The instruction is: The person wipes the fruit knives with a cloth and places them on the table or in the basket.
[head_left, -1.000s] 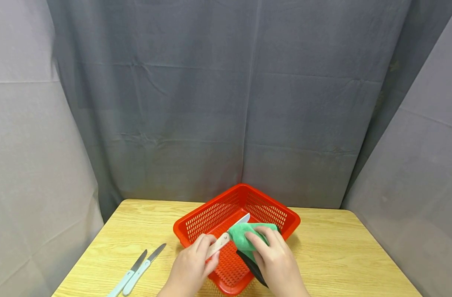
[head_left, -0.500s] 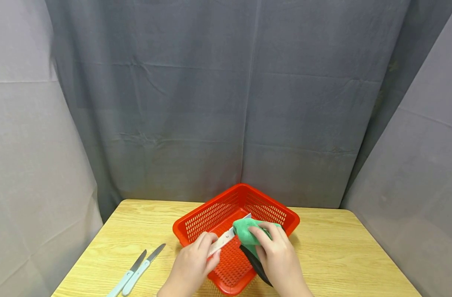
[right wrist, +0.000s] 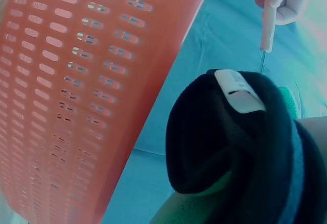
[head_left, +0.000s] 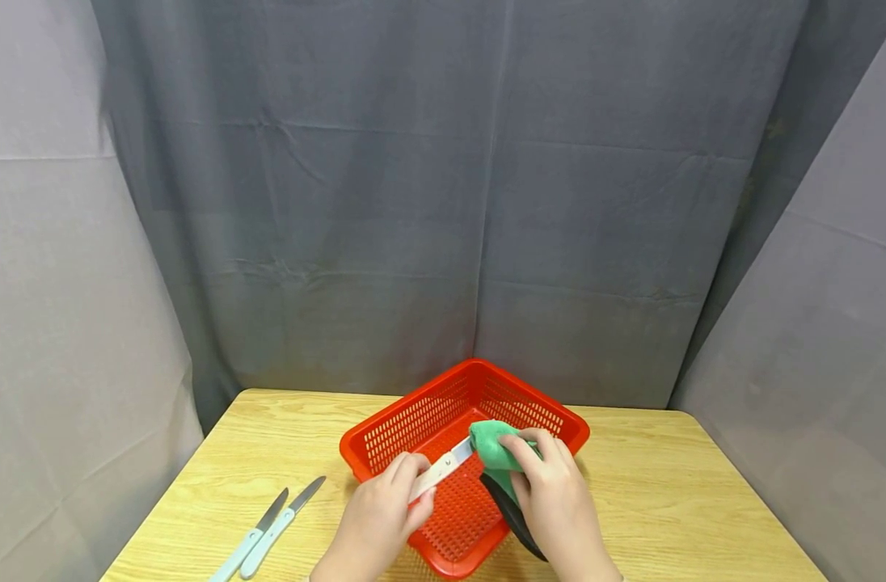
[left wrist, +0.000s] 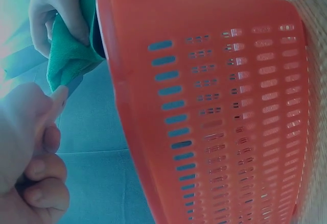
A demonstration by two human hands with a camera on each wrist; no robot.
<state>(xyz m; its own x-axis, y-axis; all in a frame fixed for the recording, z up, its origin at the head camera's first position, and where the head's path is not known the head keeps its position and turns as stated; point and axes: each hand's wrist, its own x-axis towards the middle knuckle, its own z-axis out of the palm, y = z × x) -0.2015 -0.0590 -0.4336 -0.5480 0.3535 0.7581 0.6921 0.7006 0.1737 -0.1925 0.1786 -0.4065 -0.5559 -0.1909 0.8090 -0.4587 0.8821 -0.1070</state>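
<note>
My left hand [head_left: 376, 517] grips the pale handle of a knife [head_left: 434, 475] above the basket. The knife points up and to the right, and a short stretch of blade shows beyond the handle. A green cloth [head_left: 492, 444] with a black side is folded over the rest of the blade, hiding its tip. My right hand [head_left: 555, 497] pinches this cloth, its black part hanging below the fingers. Seen from the right wrist, the black side [right wrist: 230, 132] carries a white label. Under both hands stands the red plastic basket [head_left: 461, 509].
Two more knives [head_left: 272, 533] with pale blue handles lie side by side on the wooden table [head_left: 676, 501], left of the basket. Grey curtains [head_left: 385, 202] hang behind the table, with lighter cloth at both sides.
The cloth in my right hand has slid along the blade away from the handle, up and to the right, baring blade near the handle and covering the tip. The left hand barely moved.
</note>
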